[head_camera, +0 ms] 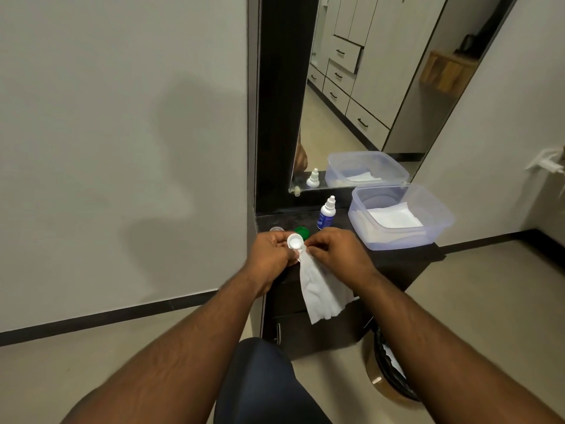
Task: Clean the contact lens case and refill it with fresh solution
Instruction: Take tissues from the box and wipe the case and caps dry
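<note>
My left hand (270,250) grips the white contact lens case (295,241), with one round well facing up. My right hand (331,249) pinches a white tissue (318,289) at the case's rim, and the rest of the tissue hangs down over the cabinet front. A green cap (302,231) and a clear cap (276,229) lie on the dark cabinet top (394,258) just behind my hands. The solution bottle (326,213), white with a blue label, stands upright behind them.
A clear plastic tub (400,215) holding white tissues sits at the right of the cabinet top. A mirror (367,87) leans behind it. A bin with a black liner (391,368) stands on the floor at the right. My knee (260,384) is below the cabinet.
</note>
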`<state>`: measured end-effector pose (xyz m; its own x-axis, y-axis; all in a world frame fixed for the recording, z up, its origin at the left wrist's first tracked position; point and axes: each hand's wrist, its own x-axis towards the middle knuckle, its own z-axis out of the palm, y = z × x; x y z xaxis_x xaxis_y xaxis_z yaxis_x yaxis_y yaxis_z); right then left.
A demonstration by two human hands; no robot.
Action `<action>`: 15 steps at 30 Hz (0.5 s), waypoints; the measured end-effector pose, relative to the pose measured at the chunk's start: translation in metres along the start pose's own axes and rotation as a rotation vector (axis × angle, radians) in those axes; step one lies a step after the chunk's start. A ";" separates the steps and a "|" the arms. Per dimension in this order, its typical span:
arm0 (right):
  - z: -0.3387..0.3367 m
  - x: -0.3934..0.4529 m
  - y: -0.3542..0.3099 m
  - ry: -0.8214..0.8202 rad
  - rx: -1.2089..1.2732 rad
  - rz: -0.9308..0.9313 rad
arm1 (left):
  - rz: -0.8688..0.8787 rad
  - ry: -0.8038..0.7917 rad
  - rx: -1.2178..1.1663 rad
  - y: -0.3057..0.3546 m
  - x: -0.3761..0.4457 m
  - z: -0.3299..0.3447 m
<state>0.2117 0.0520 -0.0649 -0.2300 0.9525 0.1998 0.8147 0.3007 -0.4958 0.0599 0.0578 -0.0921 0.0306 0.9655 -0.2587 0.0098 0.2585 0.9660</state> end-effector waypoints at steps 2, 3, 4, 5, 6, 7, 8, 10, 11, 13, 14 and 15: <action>0.000 0.001 -0.002 0.002 -0.071 -0.033 | -0.002 -0.001 0.013 0.000 0.001 -0.001; 0.001 0.001 -0.003 -0.005 -0.101 -0.047 | 0.002 0.003 0.029 -0.001 0.002 -0.001; 0.003 0.002 -0.004 -0.009 -0.124 -0.059 | 0.009 0.007 0.045 -0.001 0.002 -0.001; 0.004 0.002 -0.005 -0.013 -0.146 -0.065 | 0.019 0.010 0.055 -0.001 0.002 -0.001; 0.006 0.001 -0.007 -0.014 -0.163 -0.063 | 0.027 0.016 0.060 -0.002 0.001 0.000; 0.008 0.000 -0.009 -0.008 -0.173 -0.054 | 0.033 0.025 0.063 -0.001 0.000 0.000; 0.010 -0.002 -0.010 0.007 -0.175 -0.039 | 0.033 0.038 0.067 -0.001 -0.001 0.001; 0.014 -0.006 -0.015 0.061 -0.158 0.027 | 0.041 0.061 0.071 -0.001 -0.002 0.003; 0.016 -0.008 -0.017 0.088 -0.140 0.088 | 0.048 0.070 0.073 -0.002 -0.003 0.004; 0.019 -0.008 -0.017 0.132 -0.061 0.241 | 0.063 0.088 0.076 -0.002 -0.005 0.006; 0.020 -0.008 -0.016 0.140 -0.016 0.315 | 0.071 0.094 0.077 -0.002 -0.006 0.006; 0.020 -0.008 -0.015 0.138 0.014 0.374 | 0.082 0.096 0.084 -0.002 -0.007 0.006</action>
<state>0.1905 0.0410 -0.0760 0.1557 0.9811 0.1151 0.8213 -0.0638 -0.5669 0.0659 0.0503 -0.0923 -0.0612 0.9829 -0.1739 0.0949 0.1791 0.9792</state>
